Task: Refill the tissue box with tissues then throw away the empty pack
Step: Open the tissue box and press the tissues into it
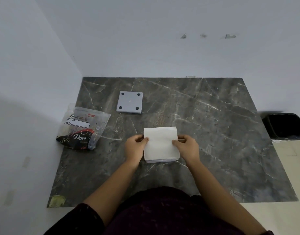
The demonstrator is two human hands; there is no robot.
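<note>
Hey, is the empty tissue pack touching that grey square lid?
Apart. The head view shows bare marble table between the empty tissue pack and the grey square lid.

Surface [222,133]: right half bare, open from near edge to far edge. Left edge blocked by pack [81,128], touching the wall. Base plate [130,102] sits toward far edge, left of centre. Clear lane between pack and plate. Bin [284,126] stands off the right edge.
</note>
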